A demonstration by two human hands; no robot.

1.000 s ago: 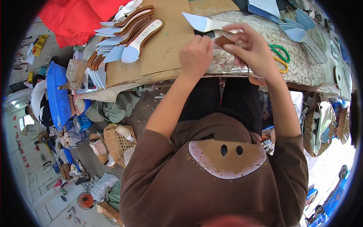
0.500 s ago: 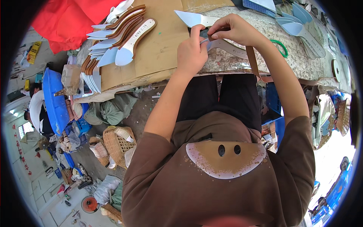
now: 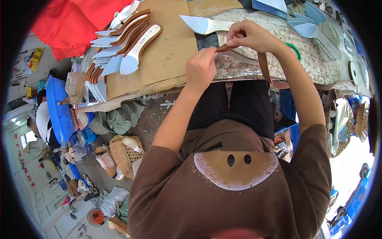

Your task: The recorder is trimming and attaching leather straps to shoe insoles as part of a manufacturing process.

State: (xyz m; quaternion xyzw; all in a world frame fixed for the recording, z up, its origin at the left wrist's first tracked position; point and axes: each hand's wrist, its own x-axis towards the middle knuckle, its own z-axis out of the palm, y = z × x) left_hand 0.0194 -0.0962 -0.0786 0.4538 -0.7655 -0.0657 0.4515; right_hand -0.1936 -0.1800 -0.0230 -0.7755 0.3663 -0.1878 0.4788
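Observation:
Above the near edge of the table, my left hand is closed on one end of a pale, curved shoe insole, most of whose tip the hand hides. A brown strip stretches between my two hands. My right hand pinches that strip between thumb and fingers, over the insole. From there a long brown tail hangs beside my right forearm and runs off to the right along the table edge. Just beyond my hands lies another insole, with a light-blue front and a white back.
To the left, several insoles with brown edging are stacked on cardboard. Plain insoles lie at the far right, near a green ring and a white roll. Red cloth covers the far left. Wicker baskets stand on the floor.
My left hand has lowered a little and its raised index finger has folded down. The strip between my hands now shows longer, and my right hand sits slightly to the right.

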